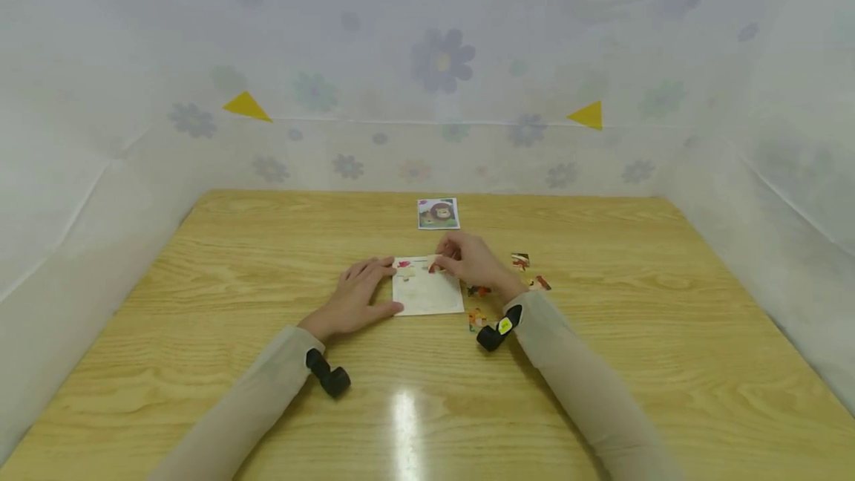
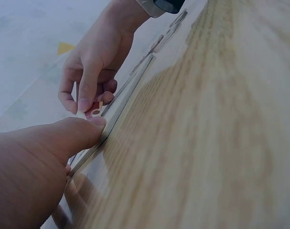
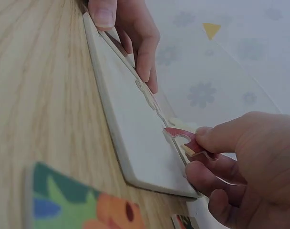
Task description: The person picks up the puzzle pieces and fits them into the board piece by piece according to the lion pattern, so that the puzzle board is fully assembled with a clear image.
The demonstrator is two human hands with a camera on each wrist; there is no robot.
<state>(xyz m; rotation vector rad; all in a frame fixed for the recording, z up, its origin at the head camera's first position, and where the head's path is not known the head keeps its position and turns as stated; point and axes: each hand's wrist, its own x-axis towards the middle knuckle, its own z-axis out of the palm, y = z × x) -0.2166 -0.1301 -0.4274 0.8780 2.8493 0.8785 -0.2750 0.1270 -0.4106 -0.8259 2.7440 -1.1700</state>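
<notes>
r hand (image 1: pixel 470 262) pinching red puzzle pc (image 3: pixel 191 141), far side of white tray (image 1: pixel 427 297); l hand (image 1: pixel 354 299) spread along left edge. yellow label (image 1: pixel 505 325), r wrist: too small to read. tabletop (image 1: pixel 200 280) wide to left.

In the left wrist view, the person's left hand (image 2: pixel 42 162) fills the lower left, its thumb lying at the near edge of a thin white board (image 2: pixel 126 100) seen almost edge-on. Just above the thumb, the right hand (image 2: pixel 96 62) reaches down and pinches a small red-and-cream piece (image 2: pixel 95 111). Past the board's far end, flat pieces (image 2: pixel 171 30) lie on the wood-grain table (image 2: pixel 202 133). A pale cuff (image 2: pixel 149 7) and a dark device (image 2: pixel 170 5) show at the top; a yellow triangle (image 2: pixel 65 47) marks the pale backdrop (image 2: pixel 23 62).
</notes>
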